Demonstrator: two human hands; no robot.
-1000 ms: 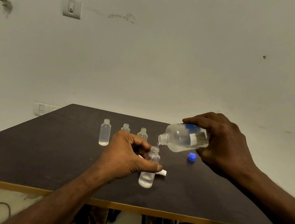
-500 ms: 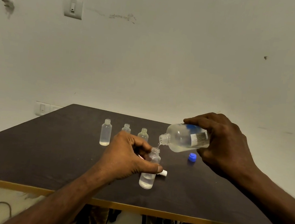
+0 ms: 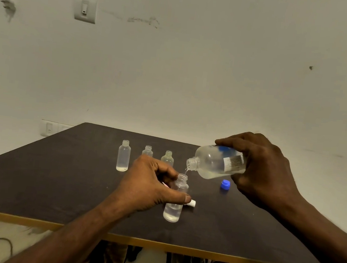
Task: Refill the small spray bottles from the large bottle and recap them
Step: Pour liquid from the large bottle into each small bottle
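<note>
Head view: the right hand (image 3: 266,171) is wrapped around the large bottle (image 3: 216,163), holding it tipped nearly level above the counter (image 3: 42,180), its open mouth pointing left and slightly down. A thin stream of clear liquid falls from that mouth into the neck of the small bottle (image 3: 176,197) directly beneath it. The large bottle is about half full, with a white printed label partly under the fingers.

The left hand (image 3: 150,185) grips the small bottle, thumb across its front and fingers curled round its back, keeping it upright on the counter. Clear liquid fills the lower part of the small bottle. A white spray cap (image 3: 191,203) lies on its side just right of the small bottle, touching the thumb tip or nearly so; I cannot tell which.

Behind the small bottle stand 3 more uncapped small bottles in a row: the tallest bottle (image 3: 123,156) farthest left with a little liquid at its bottom, a middle bottle (image 3: 148,150) partly hidden by the left hand, and a yellowish bottle (image 3: 167,158) nearest the large bottle's mouth.

A blue cap (image 3: 225,184) sits on the counter to the right of the small bottle, below the large bottle.
</note>
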